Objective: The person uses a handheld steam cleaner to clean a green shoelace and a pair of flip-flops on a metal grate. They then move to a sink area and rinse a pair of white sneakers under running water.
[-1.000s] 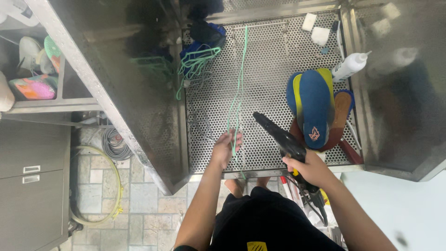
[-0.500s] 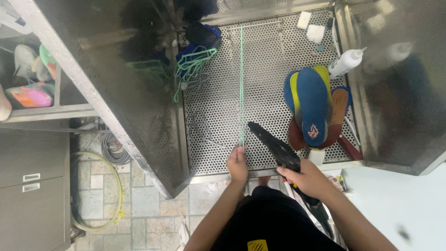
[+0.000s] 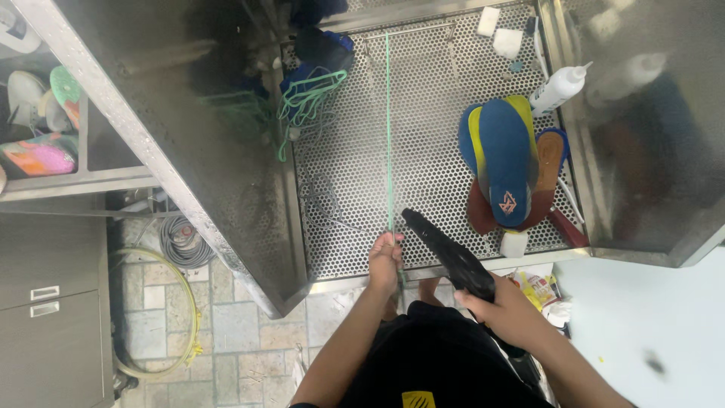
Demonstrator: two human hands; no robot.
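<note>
Your left hand (image 3: 385, 261) has pulled the thin green shoelace (image 3: 389, 136) taut and straight since before, pinching its near end.
Your right hand (image 3: 504, 311) clenches the black spray gun (image 3: 445, 253) beside it; next, aim along the lace.

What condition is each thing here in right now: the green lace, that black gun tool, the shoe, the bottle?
Green lace: pulled taut and straight, pinched by the left hand.
Black spray gun: gripped by the right hand, nozzle beside the lace.
Blue and yellow shoe: resting on the perforated tray.
White squeeze bottle: leaning, capped.
</note>
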